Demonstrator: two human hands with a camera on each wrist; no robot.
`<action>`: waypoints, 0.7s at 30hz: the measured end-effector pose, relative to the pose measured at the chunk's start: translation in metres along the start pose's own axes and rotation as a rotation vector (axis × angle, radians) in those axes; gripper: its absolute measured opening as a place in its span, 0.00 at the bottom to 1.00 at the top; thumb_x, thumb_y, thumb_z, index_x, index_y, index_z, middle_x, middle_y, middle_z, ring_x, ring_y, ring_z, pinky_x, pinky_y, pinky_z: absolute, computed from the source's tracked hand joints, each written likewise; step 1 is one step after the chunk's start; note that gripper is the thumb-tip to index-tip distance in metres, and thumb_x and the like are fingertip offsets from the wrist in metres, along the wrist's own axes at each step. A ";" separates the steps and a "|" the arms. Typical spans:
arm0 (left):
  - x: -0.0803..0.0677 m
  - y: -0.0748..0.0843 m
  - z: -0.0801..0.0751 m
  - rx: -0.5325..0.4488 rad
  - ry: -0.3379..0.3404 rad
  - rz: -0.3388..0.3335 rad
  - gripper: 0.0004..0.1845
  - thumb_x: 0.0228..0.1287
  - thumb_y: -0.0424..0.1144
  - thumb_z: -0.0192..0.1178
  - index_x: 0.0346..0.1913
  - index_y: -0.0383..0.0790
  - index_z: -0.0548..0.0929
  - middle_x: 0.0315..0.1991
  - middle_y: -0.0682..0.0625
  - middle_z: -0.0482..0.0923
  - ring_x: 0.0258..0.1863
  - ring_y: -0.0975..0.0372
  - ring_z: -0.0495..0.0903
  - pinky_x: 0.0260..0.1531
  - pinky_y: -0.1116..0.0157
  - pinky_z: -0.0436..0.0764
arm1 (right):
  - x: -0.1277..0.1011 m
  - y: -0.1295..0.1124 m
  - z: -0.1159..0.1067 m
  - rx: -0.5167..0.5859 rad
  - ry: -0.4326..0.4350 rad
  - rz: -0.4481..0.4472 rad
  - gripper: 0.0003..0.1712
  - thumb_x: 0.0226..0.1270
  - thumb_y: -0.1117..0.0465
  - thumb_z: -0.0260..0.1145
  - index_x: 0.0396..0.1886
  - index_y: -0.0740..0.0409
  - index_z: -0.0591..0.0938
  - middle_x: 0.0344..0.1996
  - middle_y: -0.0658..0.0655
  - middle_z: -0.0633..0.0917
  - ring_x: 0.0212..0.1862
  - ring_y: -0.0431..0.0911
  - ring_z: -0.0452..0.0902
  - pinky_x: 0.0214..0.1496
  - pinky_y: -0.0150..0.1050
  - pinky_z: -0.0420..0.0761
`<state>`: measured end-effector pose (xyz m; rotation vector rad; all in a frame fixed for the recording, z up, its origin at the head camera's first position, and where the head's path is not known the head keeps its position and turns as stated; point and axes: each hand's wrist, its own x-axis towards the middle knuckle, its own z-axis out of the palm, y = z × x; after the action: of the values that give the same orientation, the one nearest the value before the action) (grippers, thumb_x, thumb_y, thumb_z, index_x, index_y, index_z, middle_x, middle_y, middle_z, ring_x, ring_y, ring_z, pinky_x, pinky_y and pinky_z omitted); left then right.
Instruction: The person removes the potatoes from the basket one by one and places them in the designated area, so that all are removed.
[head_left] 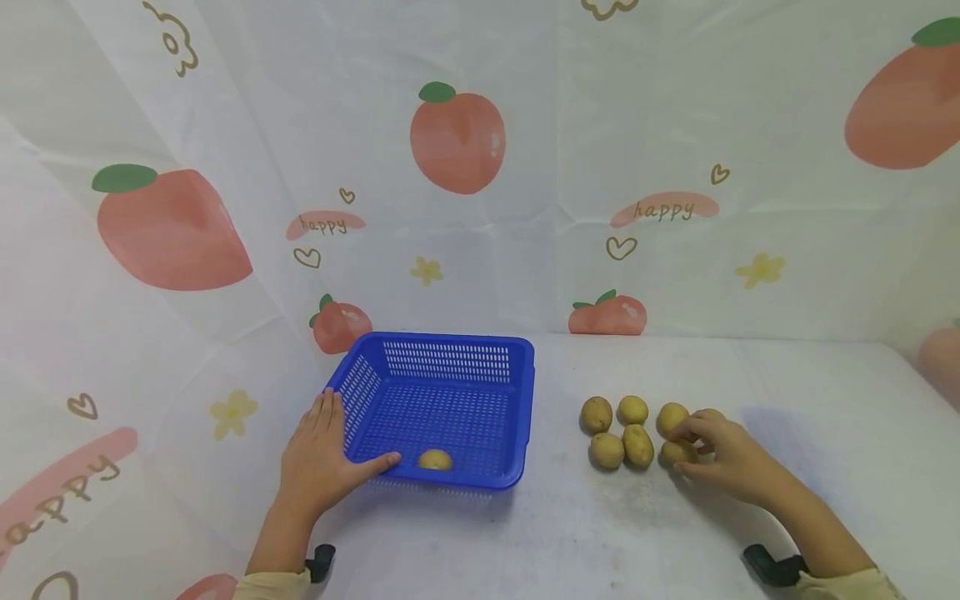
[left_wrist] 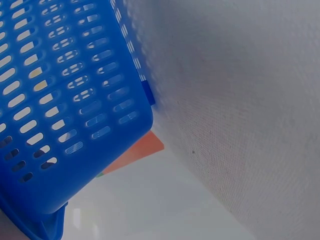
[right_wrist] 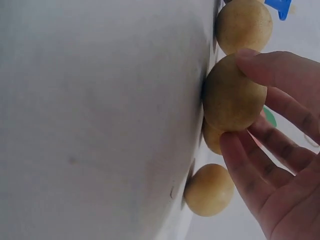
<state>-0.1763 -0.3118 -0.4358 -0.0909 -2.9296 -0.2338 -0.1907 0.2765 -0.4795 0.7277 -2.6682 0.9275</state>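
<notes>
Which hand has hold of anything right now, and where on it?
The right hand pinches a small yellow-brown potato across its sides. The left hand only rests on the blue plastic basket's rim.

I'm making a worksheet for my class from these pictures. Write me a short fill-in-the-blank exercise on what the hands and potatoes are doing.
1. The basket on the table is ____ in colour.
2. Inside the basket lies ____ potato.
3. The left hand rests on the basket's ____ corner.
4. The right hand pinches a ____ from the group on the table.

Missing words: blue; one; near-left; potato
</notes>
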 end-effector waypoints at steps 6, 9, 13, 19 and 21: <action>0.001 -0.001 0.000 -0.003 0.008 0.008 0.77 0.52 0.85 0.61 0.82 0.21 0.50 0.84 0.26 0.47 0.84 0.33 0.50 0.82 0.36 0.56 | 0.000 -0.003 -0.003 0.000 -0.010 -0.007 0.21 0.48 0.63 0.87 0.41 0.49 0.87 0.42 0.47 0.85 0.45 0.32 0.79 0.40 0.36 0.90; 0.001 -0.001 0.001 -0.003 0.016 0.010 0.77 0.52 0.84 0.61 0.82 0.21 0.50 0.84 0.26 0.47 0.84 0.33 0.50 0.82 0.36 0.56 | 0.001 -0.003 -0.004 -0.006 0.005 -0.029 0.21 0.48 0.63 0.88 0.40 0.48 0.87 0.42 0.46 0.85 0.45 0.32 0.79 0.39 0.36 0.90; 0.001 -0.001 0.001 -0.003 0.022 0.011 0.77 0.52 0.84 0.61 0.82 0.21 0.50 0.84 0.26 0.47 0.84 0.34 0.51 0.82 0.37 0.56 | 0.001 -0.003 -0.006 0.005 0.018 -0.057 0.21 0.49 0.63 0.87 0.40 0.49 0.87 0.40 0.45 0.86 0.44 0.33 0.80 0.39 0.36 0.89; 0.001 0.000 0.000 -0.003 0.009 0.005 0.77 0.52 0.85 0.61 0.82 0.21 0.49 0.84 0.26 0.47 0.84 0.34 0.50 0.83 0.37 0.55 | 0.006 -0.006 -0.010 0.039 0.025 -0.077 0.19 0.53 0.64 0.86 0.43 0.51 0.88 0.40 0.47 0.87 0.45 0.34 0.82 0.41 0.37 0.89; 0.000 0.000 0.000 -0.002 0.005 0.004 0.77 0.52 0.85 0.60 0.82 0.21 0.49 0.84 0.26 0.47 0.84 0.34 0.50 0.83 0.37 0.55 | 0.009 -0.009 -0.011 0.039 0.021 -0.079 0.18 0.54 0.64 0.85 0.43 0.51 0.87 0.40 0.47 0.87 0.44 0.34 0.82 0.41 0.38 0.89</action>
<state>-0.1765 -0.3114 -0.4359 -0.0970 -2.9239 -0.2365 -0.1931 0.2738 -0.4626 0.8205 -2.5895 0.9640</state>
